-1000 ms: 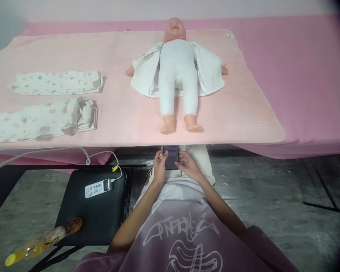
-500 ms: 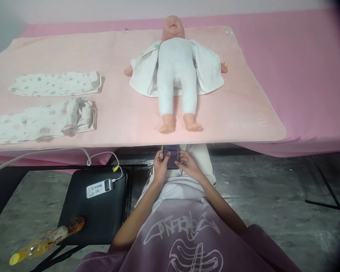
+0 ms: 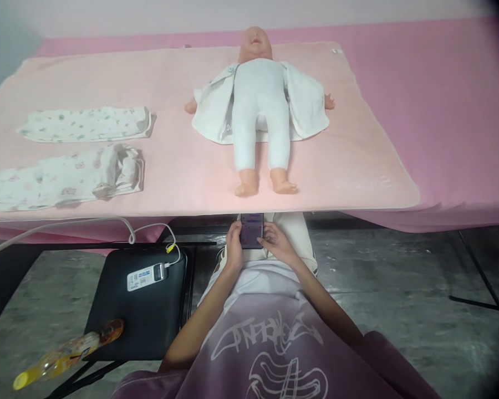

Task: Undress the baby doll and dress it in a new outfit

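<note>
Low in my lap, just under the table's front edge, a dark phone (image 3: 251, 233) with a lit screen is held between both hands. My left hand (image 3: 234, 244) grips its left side, thumb along the edge. My right hand (image 3: 276, 241) closes on its right side, with the thumb at the lower right of the screen. On the pink mat (image 3: 170, 183) a baby doll (image 3: 261, 105) lies on its back, feet toward me. It wears a white bodysuit, and a white jacket (image 3: 306, 102) is spread open around its arms.
Two folded patterned garments (image 3: 87, 124) lie at the left of the mat. On a black stool (image 3: 149, 327) at lower left are a white device (image 3: 146, 276) with a cable and a bottle (image 3: 66, 354) with a yellow cap. A pink cloth (image 3: 453, 111) covers the table.
My left thumb has moved left off the phone's screen to its edge. The view has tilted slightly, so the doll and mat appear a little lower.
</note>
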Available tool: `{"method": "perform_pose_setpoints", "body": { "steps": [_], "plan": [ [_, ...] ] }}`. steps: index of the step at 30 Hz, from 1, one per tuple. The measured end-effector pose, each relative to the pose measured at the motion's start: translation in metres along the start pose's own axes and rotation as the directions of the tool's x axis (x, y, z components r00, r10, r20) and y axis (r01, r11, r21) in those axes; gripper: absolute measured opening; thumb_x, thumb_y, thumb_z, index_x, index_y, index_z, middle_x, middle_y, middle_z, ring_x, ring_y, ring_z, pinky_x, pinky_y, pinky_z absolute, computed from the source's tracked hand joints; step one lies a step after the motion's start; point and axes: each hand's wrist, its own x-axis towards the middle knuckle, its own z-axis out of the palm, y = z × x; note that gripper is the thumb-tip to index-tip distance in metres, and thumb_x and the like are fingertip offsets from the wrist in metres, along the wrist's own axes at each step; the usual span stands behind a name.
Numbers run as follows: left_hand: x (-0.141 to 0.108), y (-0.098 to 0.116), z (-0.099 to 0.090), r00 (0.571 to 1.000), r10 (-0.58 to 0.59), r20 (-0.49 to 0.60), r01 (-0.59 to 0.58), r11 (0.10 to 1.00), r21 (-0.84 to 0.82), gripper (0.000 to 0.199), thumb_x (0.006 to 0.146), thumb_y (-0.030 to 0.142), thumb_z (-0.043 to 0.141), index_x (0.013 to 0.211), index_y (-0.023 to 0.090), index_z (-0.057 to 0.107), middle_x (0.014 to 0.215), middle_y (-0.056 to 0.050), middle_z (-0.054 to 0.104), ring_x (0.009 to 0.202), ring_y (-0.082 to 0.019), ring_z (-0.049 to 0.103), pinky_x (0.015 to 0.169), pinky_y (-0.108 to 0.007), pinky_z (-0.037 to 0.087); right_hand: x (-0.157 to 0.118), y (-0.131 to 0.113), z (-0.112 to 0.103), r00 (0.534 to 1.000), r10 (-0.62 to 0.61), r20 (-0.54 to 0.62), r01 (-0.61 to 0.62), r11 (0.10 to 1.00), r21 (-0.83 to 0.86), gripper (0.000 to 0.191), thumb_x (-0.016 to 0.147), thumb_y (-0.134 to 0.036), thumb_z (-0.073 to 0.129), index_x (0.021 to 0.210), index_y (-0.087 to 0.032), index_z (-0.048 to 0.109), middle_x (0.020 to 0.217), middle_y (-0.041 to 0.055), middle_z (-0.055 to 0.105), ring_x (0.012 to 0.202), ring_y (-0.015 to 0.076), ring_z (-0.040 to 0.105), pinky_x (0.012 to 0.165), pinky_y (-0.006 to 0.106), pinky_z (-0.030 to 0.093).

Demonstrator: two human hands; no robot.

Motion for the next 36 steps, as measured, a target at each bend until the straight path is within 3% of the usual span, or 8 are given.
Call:
{"method": "perform_pose_setpoints", "body": {
  "steps": [8, 13, 20, 25, 29, 33, 36],
  "plan": [
    [0.006, 0.003, -0.005, 1.0, 0.003, 0.019, -0.005, 0.996, 0.093, 0.048, 0.1, 0.063, 0.069, 0.114, 0.018, 0.083, 0.122, -0.011, 0.083, 0.117, -0.027, 0.075, 0.107, -0.035, 0.059, 0.003, -0.003, 0.002, 0.999, 0.044, -0.03, -0.043, 0.998, 0.051, 0.062, 0.074, -0.041, 0.098, 0.126, -0.027, 0.067, 0.108, 0.0012, 0.072, 0.085, 0.0147, 0.068, 0.078, 0.028, 0.06],
    [0.02, 0.005, -0.018, 0.998, -0.009, 0.069, -0.005, 0.98, 0.198, 0.054, 0.097, 0.069, 0.074, 0.11, 0.017, 0.083, 0.113, -0.012, 0.084, 0.104, -0.026, 0.077, 0.096, -0.034, 0.06, 0.008, -0.001, 0.003, 0.995, 0.087, -0.041, -0.086, 0.996, 0.032, 0.062, 0.073, -0.041, 0.094, 0.127, -0.025, 0.068, 0.1, -0.0008, 0.071, 0.082, 0.0135, 0.068, 0.077, 0.028, 0.059],
    [0.028, 0.007, -0.027, 0.992, -0.006, 0.123, -0.028, 0.961, 0.274, 0.047, 0.093, 0.06, 0.082, 0.112, 0.017, 0.088, 0.117, -0.013, 0.087, 0.113, -0.03, 0.078, 0.104, -0.039, 0.06, 0.007, -0.001, 0.002, 0.993, 0.053, -0.107, -0.071, 0.983, -0.169, 0.059, 0.078, -0.047, 0.088, 0.129, -0.024, 0.069, 0.126, 0.0094, 0.076, 0.095, 0.0198, 0.074, 0.072, 0.029, 0.062],
    [0.03, 0.0, -0.026, 0.996, -0.013, 0.091, -0.011, 0.965, 0.261, 0.052, 0.09, 0.063, 0.084, 0.113, 0.017, 0.088, 0.122, -0.015, 0.088, 0.116, -0.032, 0.079, 0.107, -0.042, 0.06, 0.006, -0.015, 0.003, 0.991, -0.02, -0.131, -0.025, 0.94, -0.339, 0.052, 0.096, -0.063, 0.077, 0.126, -0.021, 0.07, 0.112, 0.0101, 0.078, 0.093, 0.0233, 0.075, 0.075, 0.034, 0.061],
    [0.03, -0.004, -0.025, 0.996, 0.014, 0.09, -0.038, 0.96, 0.278, 0.055, 0.091, 0.065, 0.083, 0.115, 0.016, 0.089, 0.124, -0.017, 0.087, 0.116, -0.034, 0.079, 0.11, -0.046, 0.06, 0.018, -0.022, 0.009, 0.976, -0.083, -0.2, -0.024, 0.875, -0.484, 0.048, 0.1, -0.071, 0.067, 0.105, -0.023, 0.065, 0.099, 0.0088, 0.078, 0.088, 0.0261, 0.074, 0.079, 0.038, 0.058],
    [0.03, -0.007, -0.025, 0.996, 0.034, 0.079, -0.056, 0.956, 0.288, 0.054, 0.09, 0.065, 0.085, 0.114, 0.017, 0.09, 0.127, -0.018, 0.086, 0.121, -0.034, 0.079, 0.115, -0.047, 0.058, 0.033, -0.023, 0.014, 0.965, -0.078, -0.25, -0.104, 0.76, -0.641, 0.046, 0.097, -0.068, 0.07, 0.085, -0.028, 0.052, 0.077, 0.004, 0.069, 0.076, 0.0267, 0.069, 0.071, 0.037, 0.05],
    [0.03, -0.008, -0.024, 0.996, 0.038, 0.086, -0.06, 0.961, 0.27, 0.054, 0.091, 0.065, 0.085, 0.115, 0.017, 0.09, 0.126, -0.017, 0.087, 0.119, -0.033, 0.079, 0.112, -0.046, 0.06, 0.036, -0.022, 0.014, 0.967, -0.072, -0.245, -0.109, 0.751, -0.652, 0.043, 0.101, -0.064, 0.067, 0.086, -0.027, 0.053, 0.078, 0.0043, 0.072, 0.078, 0.027, 0.072, 0.072, 0.036, 0.05]
  ]
}}
